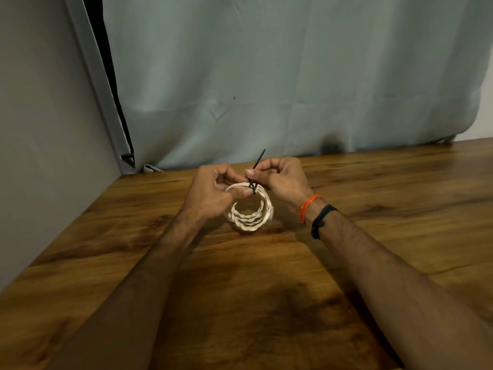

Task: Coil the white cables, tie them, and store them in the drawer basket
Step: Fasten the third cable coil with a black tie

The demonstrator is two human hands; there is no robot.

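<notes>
We're on the tying step, holding the coil (250, 209) just above the surface (266, 289), left hand (213, 192) pinching its top, right hand (280, 177) gripping the tie (256, 169), probably needing a snug pull next.

The white cable (250, 212) is wound into a round coil of several loops, twisted along its near side, and stands tilted above the middle of the wooden surface. A thin black tie (255, 173) wraps the coil's far edge, its free tail pointing up and away.
</notes>
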